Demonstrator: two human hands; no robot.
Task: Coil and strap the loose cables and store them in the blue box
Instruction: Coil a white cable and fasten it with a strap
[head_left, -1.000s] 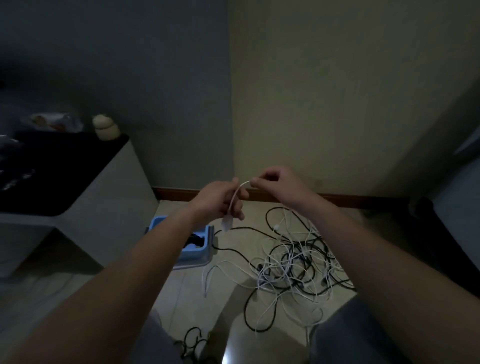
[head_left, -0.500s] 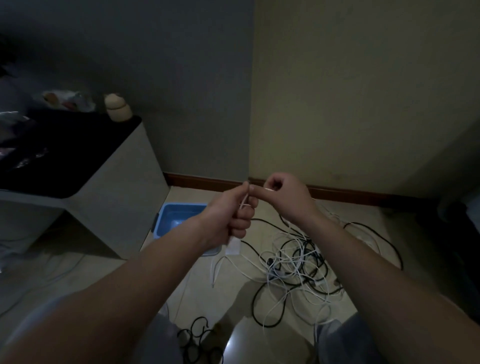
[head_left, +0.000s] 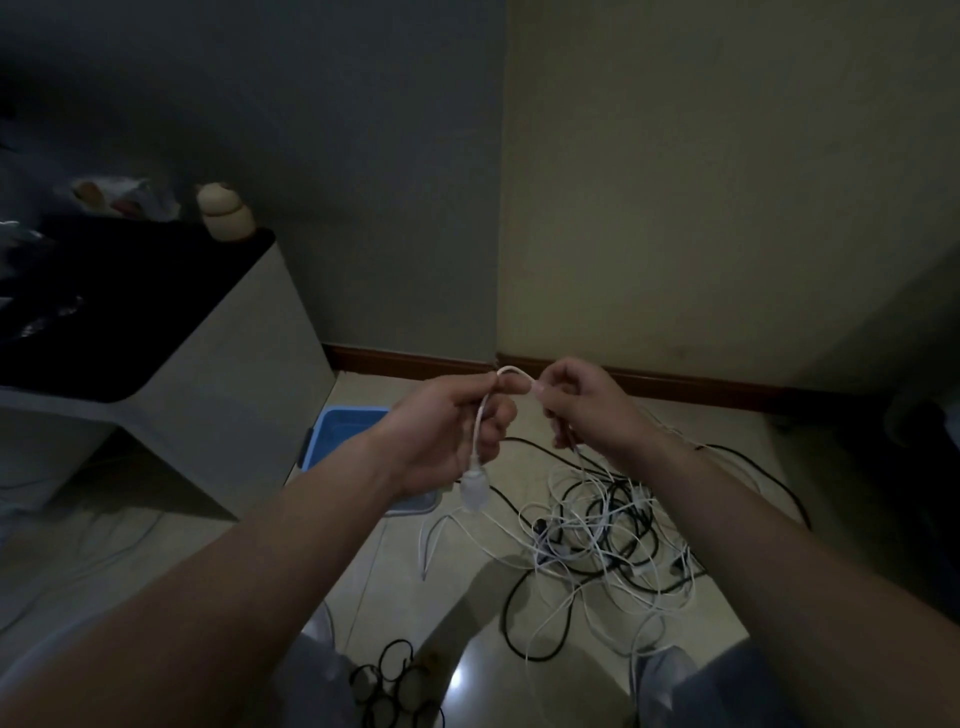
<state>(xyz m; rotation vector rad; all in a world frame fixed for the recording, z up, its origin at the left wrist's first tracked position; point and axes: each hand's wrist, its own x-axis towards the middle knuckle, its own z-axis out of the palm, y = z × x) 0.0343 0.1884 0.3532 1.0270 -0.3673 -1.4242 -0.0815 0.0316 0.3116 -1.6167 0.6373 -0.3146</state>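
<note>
My left hand (head_left: 447, 431) grips a thin white cable (head_left: 480, 415) near its end, and a white plug (head_left: 475, 491) hangs below my fingers. My right hand (head_left: 587, 408) pinches the same cable a little further along, so a short arc of it bridges the two hands. From my right hand the cable drops into a tangled pile of white and black cables (head_left: 608, 530) on the tiled floor. The blue box (head_left: 337, 426) stands on the floor behind my left wrist, partly hidden by it.
A grey cabinet with a black top (head_left: 156, 332) stands at the left, with a small figurine (head_left: 226, 213) on it. Several black loop straps (head_left: 389, 686) lie on the floor between my knees. Walls meet in a corner ahead.
My hands have moved slightly apart, so the white cable now arcs between them, and the plug hangs lower below my left hand.
</note>
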